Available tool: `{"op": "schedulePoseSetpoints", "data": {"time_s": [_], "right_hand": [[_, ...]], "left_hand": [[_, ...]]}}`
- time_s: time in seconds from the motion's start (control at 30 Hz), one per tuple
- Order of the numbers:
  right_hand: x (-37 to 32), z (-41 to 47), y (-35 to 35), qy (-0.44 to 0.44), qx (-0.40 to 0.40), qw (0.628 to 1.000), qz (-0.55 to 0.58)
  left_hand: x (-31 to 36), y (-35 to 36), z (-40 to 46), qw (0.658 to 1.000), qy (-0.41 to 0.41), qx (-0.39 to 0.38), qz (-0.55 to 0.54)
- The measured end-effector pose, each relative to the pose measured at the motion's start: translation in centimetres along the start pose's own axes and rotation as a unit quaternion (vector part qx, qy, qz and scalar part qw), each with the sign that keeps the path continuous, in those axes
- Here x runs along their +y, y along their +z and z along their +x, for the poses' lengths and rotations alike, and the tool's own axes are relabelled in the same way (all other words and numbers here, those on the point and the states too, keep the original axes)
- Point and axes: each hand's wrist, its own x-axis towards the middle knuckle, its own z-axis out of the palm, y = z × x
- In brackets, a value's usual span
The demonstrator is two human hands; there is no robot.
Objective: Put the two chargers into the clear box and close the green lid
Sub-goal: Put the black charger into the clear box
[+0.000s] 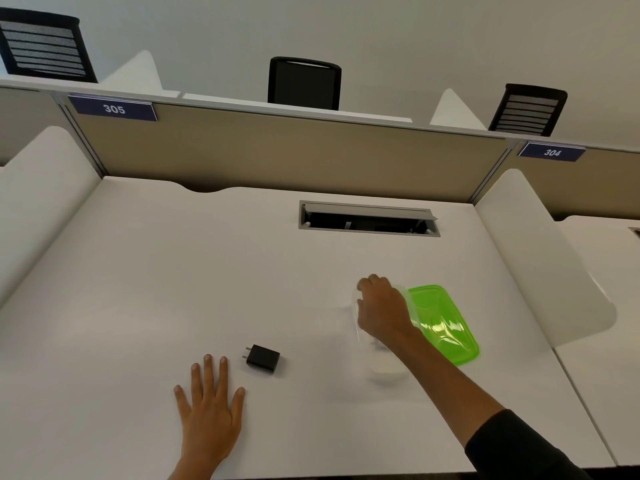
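A black charger [262, 358] with its prongs pointing left lies on the white desk [173, 271], just right of my left hand's fingertips. My left hand [209, 407] rests flat on the desk, fingers spread, holding nothing. The clear box [360, 327] stands to the right, mostly hidden by my right hand [382, 310], whose fingers curl over its far rim. A whitish shape [385, 368] shows at the box's near end; I cannot tell whether it is a charger. The green lid [445, 323] lies off the box, against its right side.
An open cable hatch [369, 220] is set into the desk behind the box. White side dividers [540, 258] flank the desk and a beige partition [277, 154] closes the back. Black chairs stand beyond it.
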Motion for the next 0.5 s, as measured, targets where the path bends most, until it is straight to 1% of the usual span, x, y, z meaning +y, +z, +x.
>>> {"op": "schedulePoseSetpoints", "data": {"time_s": [0.03,0.1,0.2,0.3,0.4,0.5], "right_hand": [[-1.1,0.1,0.2,-0.018,0.001,1.0,0.02],[-3.4,0.1,1.1,-0.054,-0.029,0.996,0.061],[-7.2,-0.2,3.1,-0.114,-0.11,0.983,0.089],[-10.6,-1.1,5.6,-0.153,-0.175,0.969,0.088],[-13.2,-1.9,7.9,-0.168,-0.203,0.962,0.068],[-14.9,-2.4,9.5,-0.166,-0.204,0.964,0.046]], "left_hand": [[0.0,0.0,0.0,1.0,0.001,0.001,0.001],[0.0,-0.1,0.0,1.0,0.002,0.005,0.002],[0.0,0.0,0.1,1.0,0.004,0.007,0.004],[0.0,0.2,0.2,1.0,0.006,0.01,0.006],[-0.1,0.3,0.2,1.0,0.008,0.014,0.013],[-0.3,0.5,0.3,1.0,0.011,0.022,0.013]]}}
